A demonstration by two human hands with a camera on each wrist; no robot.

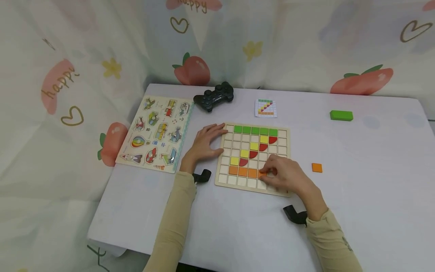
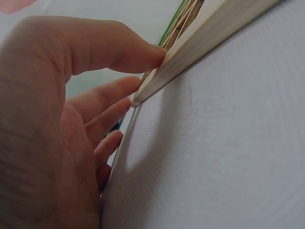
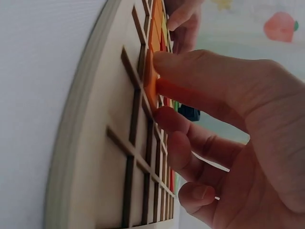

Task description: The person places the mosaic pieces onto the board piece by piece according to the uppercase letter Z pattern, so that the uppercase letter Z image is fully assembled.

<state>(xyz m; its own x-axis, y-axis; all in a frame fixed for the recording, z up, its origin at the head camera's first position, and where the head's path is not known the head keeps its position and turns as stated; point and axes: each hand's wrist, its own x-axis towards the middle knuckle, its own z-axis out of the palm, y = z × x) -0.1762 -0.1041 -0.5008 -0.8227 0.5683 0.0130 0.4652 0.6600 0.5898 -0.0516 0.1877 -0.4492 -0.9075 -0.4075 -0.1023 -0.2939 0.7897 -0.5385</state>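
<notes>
A wooden grid board (image 1: 224,180) lies on the table with a row of green square tiles (image 1: 255,130), a diagonal of yellow squares (image 1: 254,146) and red quarter-circle tiles (image 1: 253,154), and an orange row lower down. My right hand (image 1: 285,174) pinches an orange square tile (image 3: 151,81) between thumb and index finger, at the right end of the orange row. Its other fingers are bent over the grid. At the board's left edge my left hand (image 1: 205,145) is spread, thumb and fingertips touching the rim. A loose orange tile (image 1: 317,167) lies right of the board.
Behind the board lies a small pattern card (image 1: 266,108), with a black game controller (image 1: 214,97) to its left. A picture puzzle board (image 1: 156,134) covers the table's left side. A green block (image 1: 341,115) sits at the back right. Patterned curtains hang behind the table.
</notes>
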